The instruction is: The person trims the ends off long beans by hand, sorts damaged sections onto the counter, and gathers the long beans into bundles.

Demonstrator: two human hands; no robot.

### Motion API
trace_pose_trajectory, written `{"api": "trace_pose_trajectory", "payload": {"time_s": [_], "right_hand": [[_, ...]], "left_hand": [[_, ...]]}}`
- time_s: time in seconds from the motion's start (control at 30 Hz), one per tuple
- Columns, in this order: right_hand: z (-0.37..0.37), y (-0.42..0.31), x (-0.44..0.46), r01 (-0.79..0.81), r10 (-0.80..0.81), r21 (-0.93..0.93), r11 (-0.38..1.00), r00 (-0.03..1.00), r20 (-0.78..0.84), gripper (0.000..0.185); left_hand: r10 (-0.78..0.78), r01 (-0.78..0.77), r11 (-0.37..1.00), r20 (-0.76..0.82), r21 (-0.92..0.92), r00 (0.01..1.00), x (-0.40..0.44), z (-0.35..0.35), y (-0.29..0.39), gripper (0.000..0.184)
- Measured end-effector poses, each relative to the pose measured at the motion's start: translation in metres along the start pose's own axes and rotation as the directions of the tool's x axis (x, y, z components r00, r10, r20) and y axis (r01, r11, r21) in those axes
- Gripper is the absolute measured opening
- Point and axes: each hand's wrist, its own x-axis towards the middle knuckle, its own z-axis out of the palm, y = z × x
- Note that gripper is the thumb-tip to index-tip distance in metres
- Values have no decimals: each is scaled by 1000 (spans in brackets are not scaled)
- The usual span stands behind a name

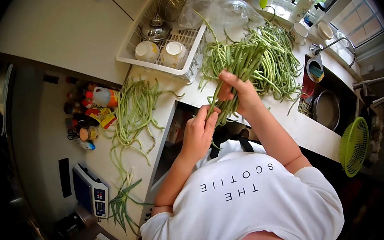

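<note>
My right hand (240, 89) is wrapped round a thick bunch of green long beans (244, 62), held above the counter's edge. Just below and to the left, my left hand (200, 129) has its fingers closed on a long bean (214, 100) at the lower end of the bunch. Behind the hands lies a large heap of long beans (274, 62) on the counter. A second, paler pile of long beans (137, 109) rests on the counter to the left.
A white dish rack (125, 57) with bowls and a pot lid stands behind. To the right are the sink (346, 102) and a green colander (355, 147). Bottles and jars (103, 96), spring onions (125, 200) and a scale (91, 191) are on the left.
</note>
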Motion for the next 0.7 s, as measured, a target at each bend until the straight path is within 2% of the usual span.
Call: {"api": "trace_pose_trajectory", "payload": {"time_s": [0.13, 0.17, 0.2, 0.23, 0.27, 0.3, 0.33, 0.37, 0.4, 0.43, 0.5, 0.53, 0.6, 0.63, 0.67, 0.7], "right_hand": [[-34, -7, 15, 58, -66, 114, 992, 996, 66, 26], [-37, -8, 15, 90, -97, 128, 988, 994, 46, 48], [-46, -14, 16, 119, -142, 161, 980, 980, 137, 45], [-44, -16, 12, 212, -225, 217, 953, 974, 37, 40], [-51, -20, 11, 252, -277, 246, 936, 958, 69, 34], [-56, -27, 8, 217, -290, 368, 904, 944, 155, 27], [-68, -37, 7, 205, -333, 459, 865, 917, 219, 23], [-79, -50, 7, 76, -315, 632, 772, 908, 275, 23], [-76, -65, 0, 53, -336, 665, 745, 891, 306, 22], [-86, -79, -4, 60, -360, 662, 747, 873, 328, 23], [-95, -101, -20, 251, -453, 627, 738, 872, 185, 24], [-99, -111, -28, 313, -499, 600, 737, 850, 169, 22], [-104, -125, -45, 426, -573, 530, 733, 807, 144, 20], [-101, -128, -53, 460, -588, 498, 735, 798, 132, 20], [-97, -130, -58, 493, -605, 465, 735, 787, 121, 20], [-94, -131, -61, 490, -601, 462, 739, 789, 124, 20]], "left_hand": [[-3, 8, 995, 53, -97, 999, -2, 0, -10, 26], [17, -13, 996, 44, -90, 999, -3, 1, -15, 24], [8, -6, 996, 25, -91, 1000, -4, 3, -23, 24], [49, -46, 995, 34, -86, 998, -5, 4, -33, 23], [83, -79, 994, 38, -78, 996, -7, 3, -42, 22], [74, -69, 996, 85, -62, 994, -8, -2, -50, 20], [136, -134, 984, 13, -115, 991, -9, 2, -68, 21], [65, -62, 995, 31, -82, 997, -11, -5, -77, 21], [-5, 7, 999, 51, -52, 999, -12, -12, -85, 21], [-23, 23, 1000, -25, -4, 999, -13, -16, -103, 21], [-52, 80, 987, -202, 137, 978, -12, -32, -141, 19], [-175, 226, 964, -304, 141, 937, -11, -44, -161, 18], [-142, 339, 886, -512, 317, 848, -10, -68, -217, 15], [-124, 361, 866, -550, 347, 826, -8, -80, -232, 12], [-172, 417, 835, -548, 359, 818, -6, -88, -243, 9], [-134, 434, 806, -588, 404, 798, -2, -92, -248, 9]]}}
